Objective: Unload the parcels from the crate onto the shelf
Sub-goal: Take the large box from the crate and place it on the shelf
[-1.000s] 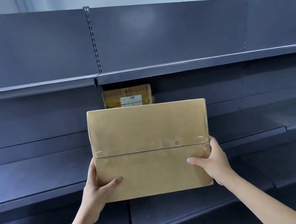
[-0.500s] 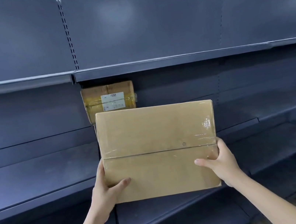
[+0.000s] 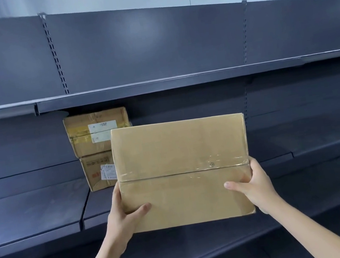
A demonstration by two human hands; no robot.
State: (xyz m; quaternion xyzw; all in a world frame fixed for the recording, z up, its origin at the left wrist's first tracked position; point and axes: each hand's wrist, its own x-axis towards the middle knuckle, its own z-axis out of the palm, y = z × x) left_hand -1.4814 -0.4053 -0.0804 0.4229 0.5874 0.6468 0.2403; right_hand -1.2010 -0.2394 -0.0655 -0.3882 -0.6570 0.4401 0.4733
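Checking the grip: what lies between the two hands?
In the head view, only the held cardboard parcel lies between the left hand and right hand, which grip its opposite sides.

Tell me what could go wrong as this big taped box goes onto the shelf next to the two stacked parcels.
1. The large box is held by both hands at its lower corners only, left hand and right hand; its upper part could tip.
2. The stacked parcels, top parcel on bottom parcel, sit just left of the box; a nudge may topple the top one.
3. The shelf above hangs low; the box's upper edge might catch it.
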